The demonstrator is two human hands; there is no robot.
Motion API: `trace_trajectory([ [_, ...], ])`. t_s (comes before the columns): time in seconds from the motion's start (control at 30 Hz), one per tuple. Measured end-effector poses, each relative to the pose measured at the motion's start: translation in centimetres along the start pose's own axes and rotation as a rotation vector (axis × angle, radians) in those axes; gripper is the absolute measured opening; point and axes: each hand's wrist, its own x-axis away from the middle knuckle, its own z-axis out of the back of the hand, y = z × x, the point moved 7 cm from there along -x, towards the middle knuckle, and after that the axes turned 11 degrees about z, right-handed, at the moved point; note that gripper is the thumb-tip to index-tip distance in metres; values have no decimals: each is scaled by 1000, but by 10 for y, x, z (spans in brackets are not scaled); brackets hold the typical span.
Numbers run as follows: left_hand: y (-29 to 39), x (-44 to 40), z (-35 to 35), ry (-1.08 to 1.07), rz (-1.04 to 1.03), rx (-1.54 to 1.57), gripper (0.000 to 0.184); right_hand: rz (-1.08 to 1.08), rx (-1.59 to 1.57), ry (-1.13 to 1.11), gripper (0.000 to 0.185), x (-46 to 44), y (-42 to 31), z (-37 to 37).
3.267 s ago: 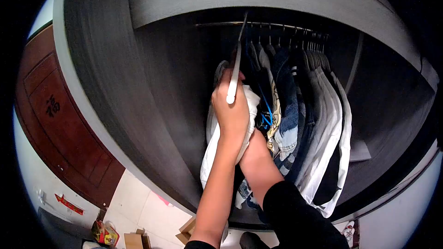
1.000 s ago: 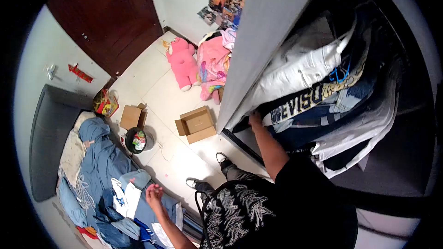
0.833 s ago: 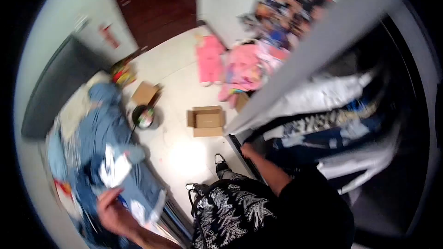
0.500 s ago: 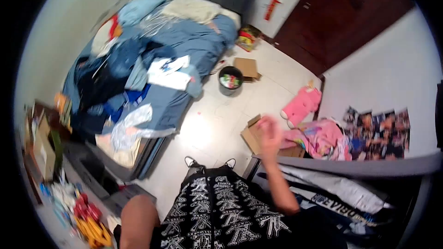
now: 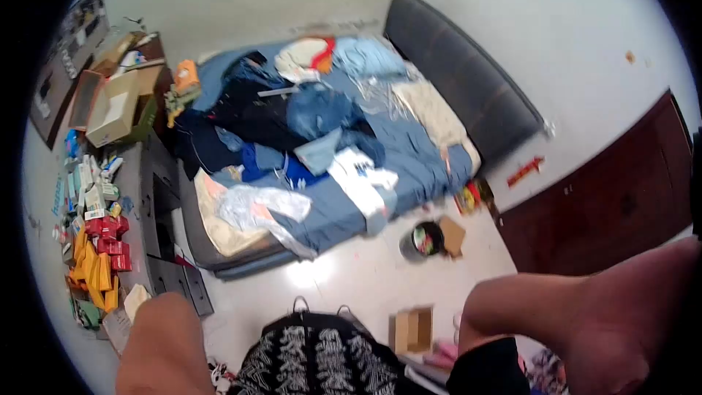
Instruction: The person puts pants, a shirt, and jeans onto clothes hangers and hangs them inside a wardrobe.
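My left arm shows bent at the lower left, beside the grey cabinet; my left hand is out of view. My right arm is raised very close to the camera at the right and runs off toward the edge. No fingers of my right hand show. I wear a black top with white print. What either hand holds, if anything, is hidden.
Clothes lie heaped on the bed. Orange and red packets crowd the desk at left, with an open box. A bin, an open cardboard box and a dark red door are at right.
The view has swung left, bringing the desk and the whole bed into sight. My right hand, held out low over the floor before, has come up close to the camera and out of sight.
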Motion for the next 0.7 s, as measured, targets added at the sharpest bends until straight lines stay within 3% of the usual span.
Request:
trace_trajectory([
  [0.3, 17, -15, 75, -2, 51, -263, 44, 7, -96, 59, 18, -22, 9, -96],
  [0.7, -111, -60, 89, 111, -12, -473, 40, 42, -229, 62, 18, -3, 151, -180],
])
